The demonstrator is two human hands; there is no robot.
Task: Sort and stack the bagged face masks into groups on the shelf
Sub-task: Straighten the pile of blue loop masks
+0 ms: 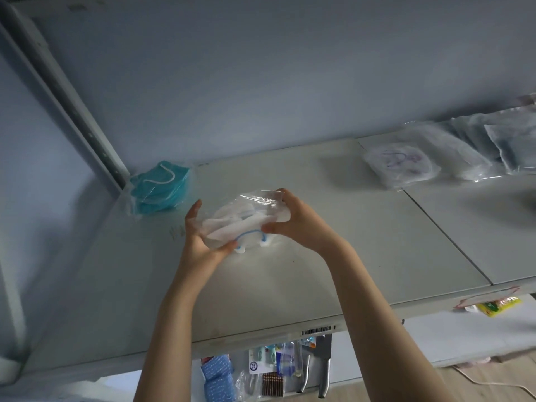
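The fingers of the left hand (203,242) are curling around the left end of a clear bag of white masks (242,220), thumb pressing on its near edge. The fingers of the right hand (293,219) are pinching the bag's right end, thumb beneath. Both hands are holding the bag just above the middle of the shelf (333,242). A blue ear loop (249,233) is showing at the bag's near side. A bagged stack of teal masks (158,188) is lying at the far left. Further bagged white masks (452,152) are lying in an overlapping row at the far right.
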